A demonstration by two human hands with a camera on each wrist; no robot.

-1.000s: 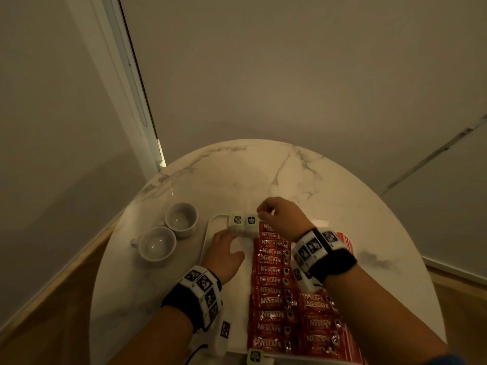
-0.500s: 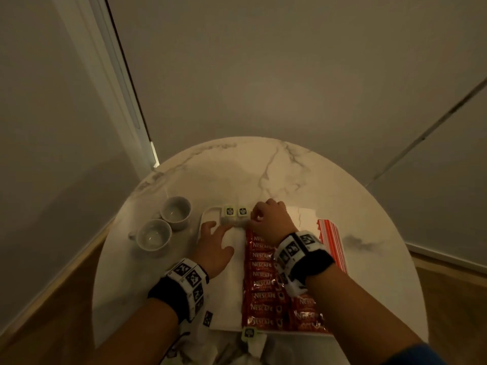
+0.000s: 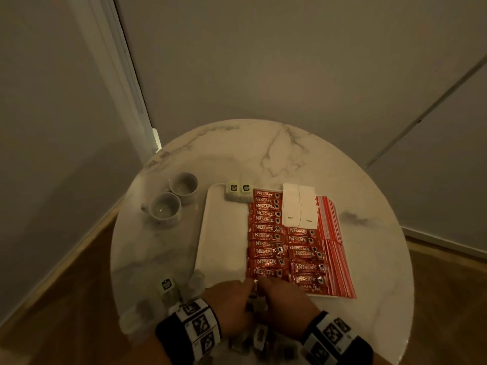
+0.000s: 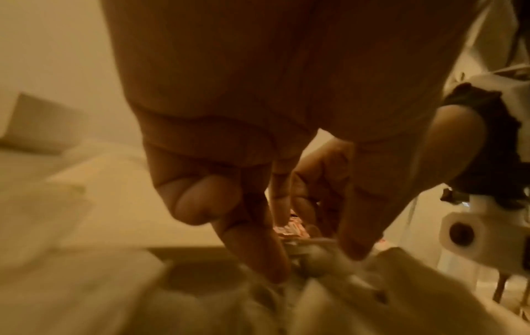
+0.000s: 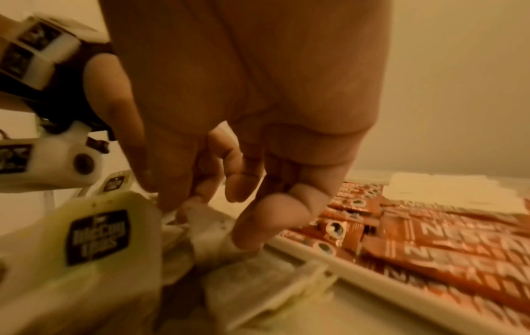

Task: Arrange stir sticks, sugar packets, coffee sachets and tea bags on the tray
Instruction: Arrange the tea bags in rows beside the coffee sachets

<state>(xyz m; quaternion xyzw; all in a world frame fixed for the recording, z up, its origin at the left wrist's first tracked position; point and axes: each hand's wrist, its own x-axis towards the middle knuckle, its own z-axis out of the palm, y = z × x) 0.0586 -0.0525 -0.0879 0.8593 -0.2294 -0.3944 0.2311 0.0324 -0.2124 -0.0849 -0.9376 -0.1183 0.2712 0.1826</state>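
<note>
A white tray [image 3: 224, 233] lies mid-table. At its far left corner sit two tea bags [image 3: 238, 192]. Red coffee sachets [image 3: 266, 233] fill two rows, white sugar packets [image 3: 297, 206] lie beyond them, and striped stir sticks [image 3: 330, 233] line the right side. Loose tea bags [image 3: 168, 288] are piled at the table's near edge. Both hands hover over that pile by the tray's near rim. My left hand [image 4: 312, 260] pinches a tea bag [image 4: 315, 255] between thumb and forefinger. My right hand [image 5: 186, 204] pinches a tea bag [image 5: 206, 224] too; both wrist views are blurred.
Two white cups [image 3: 164, 210] [image 3: 184, 184] stand left of the tray on the round marble table [image 3: 263, 154]. The tray's left half is bare. Walls close in behind the table, with wooden floor to either side.
Both hands have drawn back from the tray's far left corner to the tea bag pile at the near edge. Two tea bags stay at that corner. The head has lifted.
</note>
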